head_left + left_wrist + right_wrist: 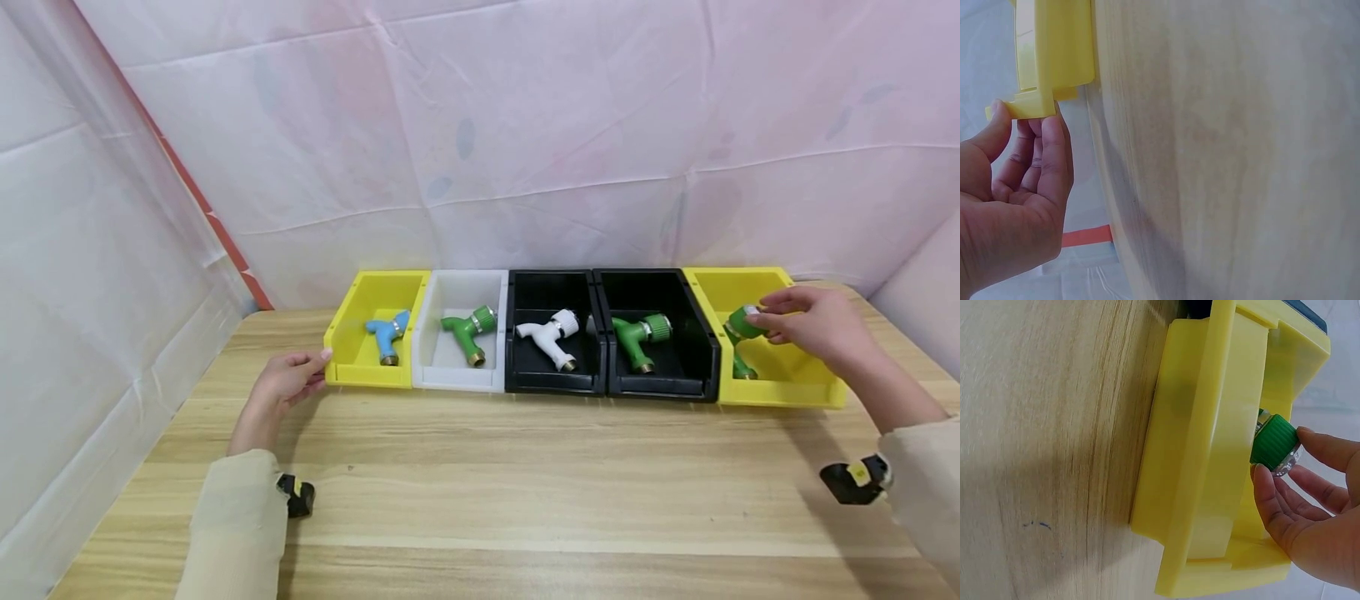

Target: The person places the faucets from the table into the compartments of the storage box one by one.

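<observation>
My right hand (813,325) pinches the ribbed green knob (1274,442) of a green faucet (742,367) inside the right-hand yellow bin (806,393). The faucet's brass-ended lower part shows against the bin floor in the head view. At the other end of the row, my left hand (288,379) grips the front left corner of the left-hand yellow bin (1038,103), thumb on the rim and fingers beneath it. A blue faucet (386,335) lies in that bin.
Between the yellow bins stand a white bin (457,379) with a green faucet (468,332), a black bin (555,383) with a white faucet (547,335), and another black bin (663,387) with a green faucet (637,337). Behind the wooden table (480,483) hangs a pale sheet (525,125).
</observation>
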{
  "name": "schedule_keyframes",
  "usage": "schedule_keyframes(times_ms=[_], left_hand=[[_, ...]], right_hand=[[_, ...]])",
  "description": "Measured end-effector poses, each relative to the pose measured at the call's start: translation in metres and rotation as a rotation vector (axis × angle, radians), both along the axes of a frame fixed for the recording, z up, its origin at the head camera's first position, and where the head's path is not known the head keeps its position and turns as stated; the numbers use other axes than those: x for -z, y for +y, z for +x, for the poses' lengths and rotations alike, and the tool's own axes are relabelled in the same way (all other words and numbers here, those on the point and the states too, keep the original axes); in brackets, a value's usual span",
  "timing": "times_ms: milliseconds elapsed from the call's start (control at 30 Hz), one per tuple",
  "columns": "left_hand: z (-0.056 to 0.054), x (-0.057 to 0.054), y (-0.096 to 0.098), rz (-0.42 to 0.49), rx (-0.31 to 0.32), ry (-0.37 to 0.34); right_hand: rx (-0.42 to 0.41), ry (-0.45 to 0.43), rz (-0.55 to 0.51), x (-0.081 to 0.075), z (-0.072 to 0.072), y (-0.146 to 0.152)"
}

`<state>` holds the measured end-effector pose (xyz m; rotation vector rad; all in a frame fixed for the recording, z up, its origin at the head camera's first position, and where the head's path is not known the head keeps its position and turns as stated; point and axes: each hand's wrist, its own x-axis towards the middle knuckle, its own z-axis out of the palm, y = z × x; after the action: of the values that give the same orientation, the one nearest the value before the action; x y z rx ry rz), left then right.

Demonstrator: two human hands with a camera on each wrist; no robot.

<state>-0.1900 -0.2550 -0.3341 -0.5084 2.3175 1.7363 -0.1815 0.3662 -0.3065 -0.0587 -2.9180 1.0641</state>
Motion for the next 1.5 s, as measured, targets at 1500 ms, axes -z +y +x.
schedule_keyframes(times_ms=[1500], left_hand=[[0.003, -0.004, 0.003, -0.030, 0.012, 0.007]], right_hand=[[-0.019, 0.013, -0.097, 0.018, 0.007, 0.026]])
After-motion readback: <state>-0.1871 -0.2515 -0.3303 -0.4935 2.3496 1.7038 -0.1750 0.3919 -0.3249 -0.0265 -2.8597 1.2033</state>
